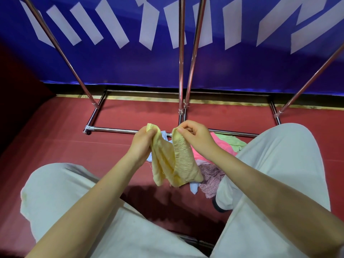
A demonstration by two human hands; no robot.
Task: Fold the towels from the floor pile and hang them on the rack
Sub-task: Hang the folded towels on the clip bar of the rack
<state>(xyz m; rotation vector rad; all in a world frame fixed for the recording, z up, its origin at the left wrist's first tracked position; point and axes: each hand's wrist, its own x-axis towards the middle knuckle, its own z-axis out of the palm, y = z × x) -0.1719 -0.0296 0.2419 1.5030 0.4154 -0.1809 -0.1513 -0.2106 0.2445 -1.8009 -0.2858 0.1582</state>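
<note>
My left hand (142,140) and right hand (193,135) each pinch a top corner of the yellow towel (175,162), dangling over the floor pile (219,146) before the rack (181,71). Banner (242,67) lettering's unreadable.

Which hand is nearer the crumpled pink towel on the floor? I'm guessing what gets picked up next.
Right. The right hand hovers beside the crumpled pink towel, overlapping its edge in the head view. The left hand is farther away, beyond the yellow towel both hands pinch.
</note>
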